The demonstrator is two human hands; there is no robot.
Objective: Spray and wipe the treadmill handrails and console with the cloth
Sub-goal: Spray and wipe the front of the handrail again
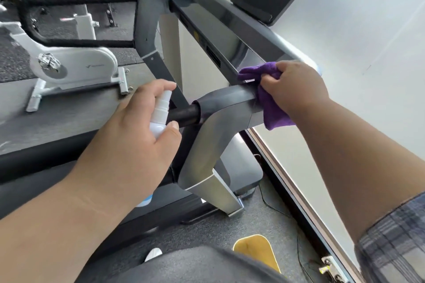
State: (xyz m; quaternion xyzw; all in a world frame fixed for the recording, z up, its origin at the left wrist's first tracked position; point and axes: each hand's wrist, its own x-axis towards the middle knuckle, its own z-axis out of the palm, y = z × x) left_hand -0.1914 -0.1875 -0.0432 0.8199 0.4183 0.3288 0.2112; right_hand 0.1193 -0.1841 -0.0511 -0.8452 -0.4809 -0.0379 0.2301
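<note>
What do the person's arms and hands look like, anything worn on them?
No gloves, rings or watch show on the left hand or the right hand. Both forearms are uncovered. A short grey-blue plaid sleeve covers the right upper arm; no sleeve shows on the left arm.

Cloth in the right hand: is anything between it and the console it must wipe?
Nothing visible. The cloth, gripped by the right hand, already touches the console at its near corner. The left hand holds the spray bottle apart, by the handrail.
</note>
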